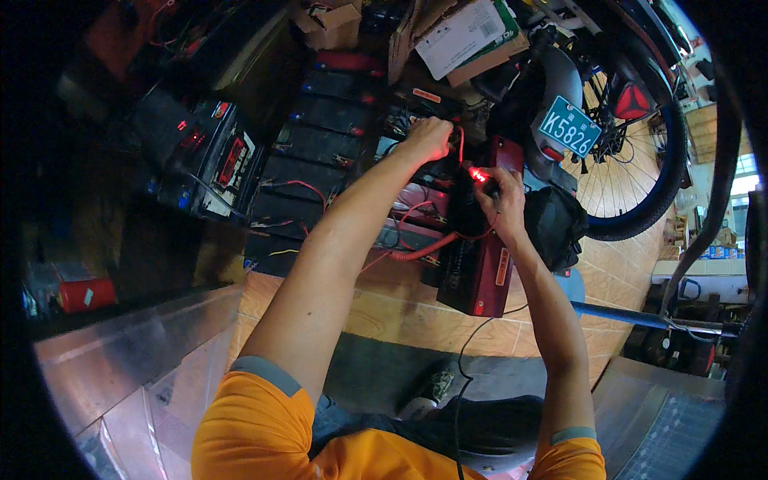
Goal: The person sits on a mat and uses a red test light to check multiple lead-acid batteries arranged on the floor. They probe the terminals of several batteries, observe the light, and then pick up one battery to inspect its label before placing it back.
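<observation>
My right hand [505, 195] holds a small handheld tester [478, 175] with a lit red display. A red coiled lead [429, 254] runs from near that hand across the batteries. Below it stands a long battery case [489, 282], dark red on one side and black on the other. My left hand [429, 139] reaches further forward with curled fingers over a wired battery; what it may grip is hidden. A red wire [461, 147] hangs between the two hands. Left of my forearm lie several black battery packs [321, 123] in a row, with coloured terminals and clip leads.
A charger-like unit [201, 144] with red lit digits stands at the left. Open cardboard boxes [462, 39] sit at the back. A two-wheeler's rear wheel [645, 207], with a plate on its mudguard [564, 78], is at the right. A black cable [465, 354] trails near my legs.
</observation>
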A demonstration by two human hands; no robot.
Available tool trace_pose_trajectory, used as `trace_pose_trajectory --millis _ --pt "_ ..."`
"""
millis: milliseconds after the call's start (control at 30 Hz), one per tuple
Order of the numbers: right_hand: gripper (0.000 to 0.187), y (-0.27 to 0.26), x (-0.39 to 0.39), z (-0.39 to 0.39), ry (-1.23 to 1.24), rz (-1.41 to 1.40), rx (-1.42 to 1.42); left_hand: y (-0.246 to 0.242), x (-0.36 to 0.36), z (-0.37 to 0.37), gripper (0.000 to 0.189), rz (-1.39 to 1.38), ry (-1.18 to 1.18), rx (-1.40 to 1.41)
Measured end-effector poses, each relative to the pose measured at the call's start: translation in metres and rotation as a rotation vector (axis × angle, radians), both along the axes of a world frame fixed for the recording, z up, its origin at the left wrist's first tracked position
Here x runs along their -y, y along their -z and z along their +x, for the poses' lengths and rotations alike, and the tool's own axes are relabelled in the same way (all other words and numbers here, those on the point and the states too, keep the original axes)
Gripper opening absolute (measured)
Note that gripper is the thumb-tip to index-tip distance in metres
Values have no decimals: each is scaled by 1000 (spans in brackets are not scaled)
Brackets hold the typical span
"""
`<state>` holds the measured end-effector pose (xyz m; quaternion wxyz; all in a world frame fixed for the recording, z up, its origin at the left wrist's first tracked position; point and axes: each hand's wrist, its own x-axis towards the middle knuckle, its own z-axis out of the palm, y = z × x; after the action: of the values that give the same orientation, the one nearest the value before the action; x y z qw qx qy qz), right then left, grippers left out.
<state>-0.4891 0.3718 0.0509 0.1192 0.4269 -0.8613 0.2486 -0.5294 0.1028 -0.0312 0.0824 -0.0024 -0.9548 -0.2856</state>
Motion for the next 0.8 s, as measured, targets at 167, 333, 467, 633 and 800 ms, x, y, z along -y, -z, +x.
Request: trace_pose_trajectory --millis 167,333,467,633,800 --pt "38 6 1 2 92 21 -17 -1 1 7 23 -25 -10 -98" --pt "42 5 -1 1 88 19 -16 -1 2 3 23 -56 3 85" --pt "33 23 -5 -2 181 -208 129 0 1 1 27 -3 -10 -41" --pt "34 29 3 -7 288 -267 331 -4 0 3 26 -93 16 40" --pt "32 -2 2 12 254 -206 77 -11 -3 1 25 -184 20 50"
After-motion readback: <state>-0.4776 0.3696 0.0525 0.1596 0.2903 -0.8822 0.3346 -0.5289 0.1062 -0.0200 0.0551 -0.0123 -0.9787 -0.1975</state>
